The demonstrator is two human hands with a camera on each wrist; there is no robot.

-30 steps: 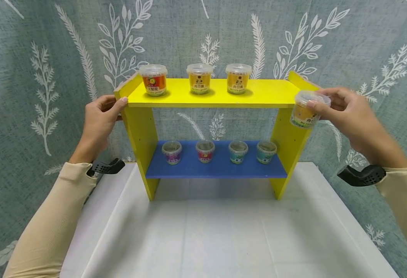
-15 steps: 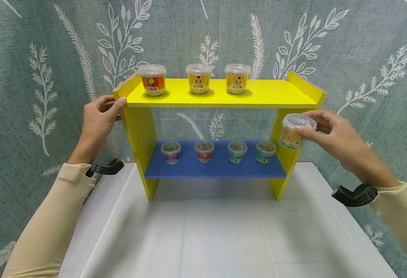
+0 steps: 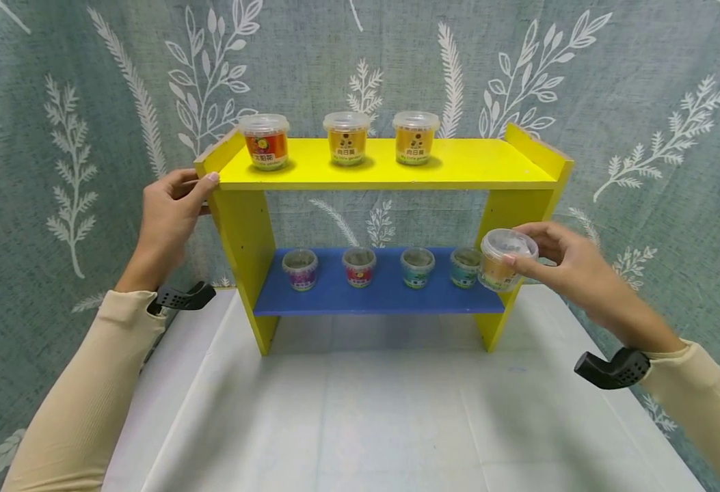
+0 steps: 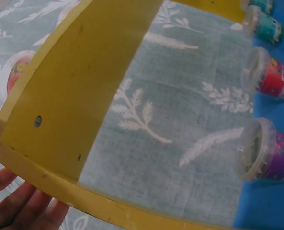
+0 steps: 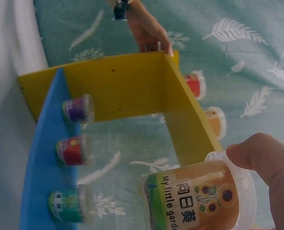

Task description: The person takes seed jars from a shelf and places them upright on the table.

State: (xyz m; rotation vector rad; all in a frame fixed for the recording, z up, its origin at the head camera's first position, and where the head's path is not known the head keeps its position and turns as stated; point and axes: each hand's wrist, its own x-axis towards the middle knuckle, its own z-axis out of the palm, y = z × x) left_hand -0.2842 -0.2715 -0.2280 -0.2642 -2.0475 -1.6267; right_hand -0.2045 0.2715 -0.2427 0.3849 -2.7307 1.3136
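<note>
My right hand (image 3: pixel 571 270) grips a clear-lidded plastic cup with a yellow sunflower label (image 3: pixel 500 268) by its rim. The cup is tilted, in front of the right side panel, and overlaps the rightmost teal cup (image 3: pixel 463 268) from the head camera. In the right wrist view its "My little garden" label (image 5: pixel 194 199) faces the camera, with my thumb on the lid. My left hand (image 3: pixel 169 217) holds the upper left corner of the yellow shelf unit (image 3: pixel 390 186), thumb at the front edge; its fingers (image 4: pixel 31 203) lie along the outside.
On the yellow top board stand a red-labelled cup (image 3: pixel 266 145) and two yellow-labelled cups (image 3: pixel 346 140). The blue lower shelf (image 3: pixel 384 297) bears a purple cup (image 3: pixel 301 272), a red cup (image 3: pixel 359 268) and two teal ones. White cloth (image 3: pixel 366 410) covers the table.
My right hand has brought the yellow-labelled cup down and left, from beside the top board's right end to the lower shelf's height. My left hand keeps its hold on the shelf corner.
</note>
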